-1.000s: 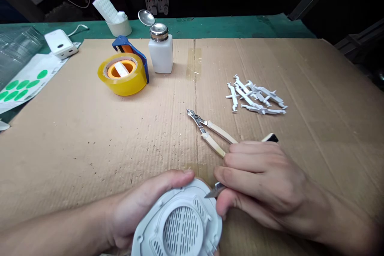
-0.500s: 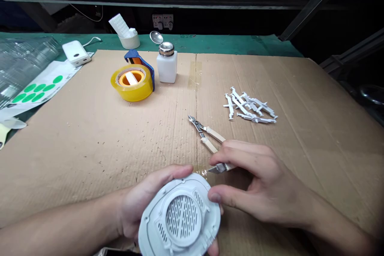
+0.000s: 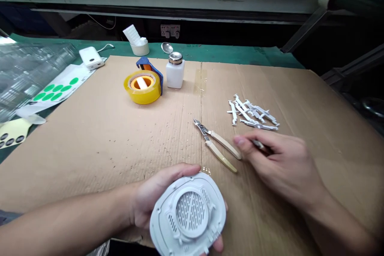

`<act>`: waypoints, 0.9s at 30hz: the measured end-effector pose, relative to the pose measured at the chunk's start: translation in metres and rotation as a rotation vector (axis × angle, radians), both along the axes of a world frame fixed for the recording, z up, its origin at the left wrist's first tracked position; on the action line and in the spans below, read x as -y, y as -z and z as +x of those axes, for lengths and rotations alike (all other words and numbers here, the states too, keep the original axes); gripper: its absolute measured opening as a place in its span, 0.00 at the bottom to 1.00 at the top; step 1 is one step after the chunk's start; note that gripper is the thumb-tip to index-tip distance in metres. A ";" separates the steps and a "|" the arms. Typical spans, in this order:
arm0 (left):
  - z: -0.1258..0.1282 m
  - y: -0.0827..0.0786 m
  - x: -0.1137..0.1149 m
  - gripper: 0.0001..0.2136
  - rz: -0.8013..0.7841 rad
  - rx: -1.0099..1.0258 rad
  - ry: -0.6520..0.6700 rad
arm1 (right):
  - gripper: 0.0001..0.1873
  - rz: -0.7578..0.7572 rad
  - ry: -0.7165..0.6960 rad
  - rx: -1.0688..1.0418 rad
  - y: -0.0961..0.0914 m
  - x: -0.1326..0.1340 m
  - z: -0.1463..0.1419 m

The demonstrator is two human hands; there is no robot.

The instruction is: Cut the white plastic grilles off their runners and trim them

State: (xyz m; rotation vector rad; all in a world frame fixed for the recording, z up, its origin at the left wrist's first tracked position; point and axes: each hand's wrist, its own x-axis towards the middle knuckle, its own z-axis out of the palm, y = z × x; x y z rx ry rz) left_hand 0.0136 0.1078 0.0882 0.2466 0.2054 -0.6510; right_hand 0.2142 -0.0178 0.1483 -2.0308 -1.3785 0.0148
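Note:
My left hand (image 3: 148, 200) is closed around a white round plastic cover (image 3: 189, 214) with a slotted grille, held low at the near edge of the cardboard sheet (image 3: 105, 136). My right hand (image 3: 282, 164) hovers to the right of it, slightly blurred. Its fingers pinch a small knife (image 3: 259, 145), of which only a bit of metal shows under the index finger. The fingertips are beside the pale handles of small side cutters (image 3: 217, 144) lying on the cardboard. A pile of white plastic sprue pieces (image 3: 252, 114) lies just beyond the hand.
A yellow tape roll (image 3: 143, 87) in a blue dispenser and a white pump bottle (image 3: 175, 70) stand at the back. Left of the cardboard are a green-dot sticker sheet (image 3: 55, 90), a white device (image 3: 91, 57), a white cup (image 3: 140, 48) and clear plastic trays (image 3: 24, 72).
My right hand has pulled the knife away from the cover's edge and moved right and away, past the cutters. The view has tilted up; the left hand still holds the cover.

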 end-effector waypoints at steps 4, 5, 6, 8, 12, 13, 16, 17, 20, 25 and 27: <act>0.002 0.006 -0.002 0.40 0.005 0.068 0.013 | 0.19 -0.082 0.173 0.077 0.003 0.000 0.018; 0.003 0.006 -0.002 0.40 0.009 0.078 0.018 | 0.20 -0.112 0.199 0.095 0.005 -0.001 0.022; 0.004 0.006 -0.003 0.40 0.013 0.082 0.023 | 0.22 -0.132 0.214 0.115 0.007 -0.002 0.025; 0.005 0.006 -0.004 0.39 0.034 0.062 0.028 | 0.23 -0.133 0.207 0.150 0.012 -0.003 0.029; 0.005 0.006 -0.004 0.42 0.072 0.045 0.018 | 0.28 -0.128 0.188 0.180 0.018 -0.004 0.032; 0.005 0.006 -0.004 0.42 0.072 0.052 0.017 | 0.27 -0.156 0.202 0.177 0.018 -0.004 0.032; 0.007 0.004 -0.003 0.40 0.076 0.048 0.019 | 0.16 -0.267 0.206 0.196 0.016 -0.004 0.030; 0.008 0.003 -0.002 0.40 0.085 0.033 0.026 | 0.16 -0.299 0.195 0.217 0.016 -0.003 0.030; 0.010 -0.002 -0.001 0.40 0.139 -0.021 0.052 | 0.15 -0.317 0.208 0.298 0.020 -0.001 0.033; 0.004 -0.041 -0.026 0.38 0.561 0.092 -0.060 | 0.13 -0.325 0.206 0.317 0.028 0.002 0.037; -0.002 -0.063 -0.045 0.30 1.182 0.225 -0.190 | 0.13 -0.332 0.163 0.292 0.027 0.003 0.036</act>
